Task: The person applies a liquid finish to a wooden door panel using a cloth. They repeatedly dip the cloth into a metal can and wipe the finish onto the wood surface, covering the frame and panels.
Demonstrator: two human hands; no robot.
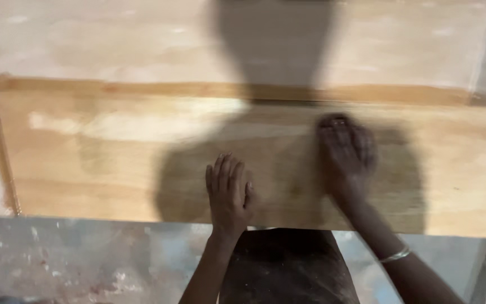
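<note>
Under your left hand [229, 191] — flat, fingers together — lies the wooden board [113, 163]. Your right hand [347, 152], blurred, presses just beyond; grip unclear. Paler patch far left — apparently rubbed; the rest looks undone.

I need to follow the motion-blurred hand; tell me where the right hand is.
In the head view the right hand lies palm down on the wooden board, right of centre, beside the left hand, which rests flat nearer the board's front edge.
</note>
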